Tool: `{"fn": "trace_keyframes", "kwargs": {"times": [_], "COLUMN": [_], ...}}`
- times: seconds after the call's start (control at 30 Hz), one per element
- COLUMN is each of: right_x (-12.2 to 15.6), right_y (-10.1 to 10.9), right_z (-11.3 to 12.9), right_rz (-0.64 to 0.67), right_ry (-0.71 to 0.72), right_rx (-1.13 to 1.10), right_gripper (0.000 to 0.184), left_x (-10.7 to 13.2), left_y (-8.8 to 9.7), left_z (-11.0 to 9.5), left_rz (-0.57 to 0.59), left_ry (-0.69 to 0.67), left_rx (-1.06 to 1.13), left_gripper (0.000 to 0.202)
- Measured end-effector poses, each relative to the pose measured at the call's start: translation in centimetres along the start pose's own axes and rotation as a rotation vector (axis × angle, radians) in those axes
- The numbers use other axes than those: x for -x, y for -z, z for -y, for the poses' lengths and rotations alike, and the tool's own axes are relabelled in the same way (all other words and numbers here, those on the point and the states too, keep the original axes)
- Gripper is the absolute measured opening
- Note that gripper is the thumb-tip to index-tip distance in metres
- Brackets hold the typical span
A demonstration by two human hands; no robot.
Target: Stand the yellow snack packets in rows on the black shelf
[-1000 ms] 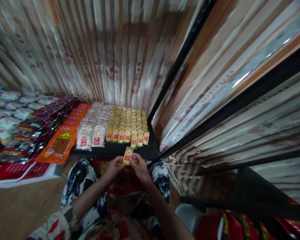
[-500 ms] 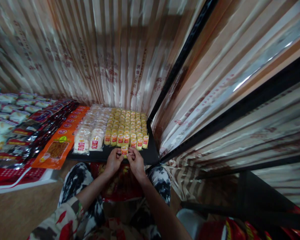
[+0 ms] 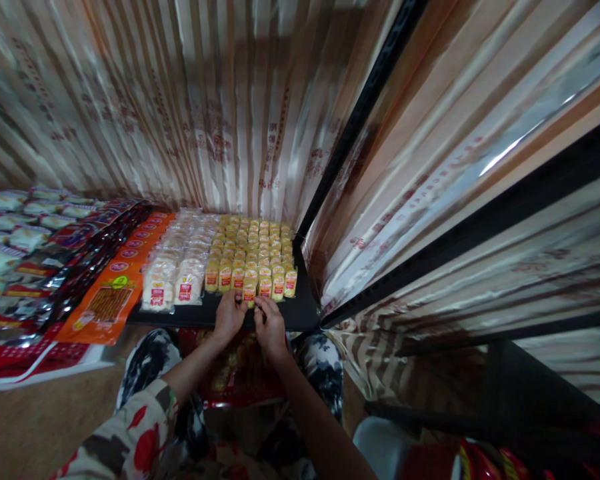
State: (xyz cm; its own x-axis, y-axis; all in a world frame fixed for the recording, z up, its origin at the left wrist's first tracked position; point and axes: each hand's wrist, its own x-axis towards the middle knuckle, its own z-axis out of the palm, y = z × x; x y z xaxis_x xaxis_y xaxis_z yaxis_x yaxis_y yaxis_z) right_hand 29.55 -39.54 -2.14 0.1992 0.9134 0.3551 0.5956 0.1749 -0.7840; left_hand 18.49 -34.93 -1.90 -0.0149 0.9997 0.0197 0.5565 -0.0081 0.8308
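Note:
A small yellow snack packet (image 3: 249, 295) with a red label stands upright at the front edge of a block of matching yellow packets (image 3: 253, 247). My left hand (image 3: 230, 317) has its fingertips on the packet's left side. On the packet's right side are the thumb and fingers of my right hand (image 3: 271, 327), curled in. Between them, the two hands hold the packet. Left of the yellow block lie rows of clear-wrapped white snacks (image 3: 188, 280) with red labels. Below my hands, between my knees, a red bag (image 3: 247, 373) shows yellow packets inside.
The packets stand on a black shelf (image 3: 300, 313) with a dark metal post (image 3: 330, 177). An orange snack bag (image 3: 109, 300), dark shiny packs (image 3: 40, 287) and white packs (image 3: 30, 237) lie leftward. Striped curtain (image 3: 230, 100) hangs behind. Red packages (image 3: 475, 460) sit at lower right.
Both hands have moved slightly forward with the yellow packet, from in front of the block to against its front row. The view has shifted slightly.

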Motion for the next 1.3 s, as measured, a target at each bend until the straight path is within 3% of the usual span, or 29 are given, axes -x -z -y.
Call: {"fn": "trace_keyframes", "kwargs": {"times": [0.17,0.33,0.57,0.8,1.0,1.2,1.3], "right_x": [0.2,-0.4,-0.7,-0.4,-0.6,0.6,2.8], "right_y": [0.2,0.6,0.1,-0.2,0.4,1.3,1.2], "right_z": [-0.6,-1.2,-3.1,-3.4,-3.4,-2.3,-1.3], "right_rz": [-0.063,-0.156,-0.142,-0.126,-0.115,-0.144,-0.008], "right_ry": [0.034,-0.059,0.067,0.055,0.103,0.126,0.147], "right_rx": [0.037,0.058,0.089,0.099,0.047,-0.091,-0.104], "right_gripper": [0.032,0.032,0.035,0.04,0.04,0.031,0.028], "left_x": [0.0,0.3,0.6,0.8,1.1,4.1,6.2], "left_y": [-0.6,-0.7,-0.9,-1.6,-1.5,0.2,1.2], "left_z": [0.7,0.8,0.1,0.6,1.6,2.2,3.9], "left_rz": [-0.003,-0.026,-0.044,-0.054,-0.105,-0.113,0.038], "left_ry": [-0.055,-0.092,-0.098,-0.073,-0.235,-0.313,-0.332], "left_rx": [-0.007,-0.049,-0.146,-0.137,-0.008,-0.022,-0.067], "left_gripper": [0.016,0.019,0.011,0.008,0.01,0.014,0.018]}}
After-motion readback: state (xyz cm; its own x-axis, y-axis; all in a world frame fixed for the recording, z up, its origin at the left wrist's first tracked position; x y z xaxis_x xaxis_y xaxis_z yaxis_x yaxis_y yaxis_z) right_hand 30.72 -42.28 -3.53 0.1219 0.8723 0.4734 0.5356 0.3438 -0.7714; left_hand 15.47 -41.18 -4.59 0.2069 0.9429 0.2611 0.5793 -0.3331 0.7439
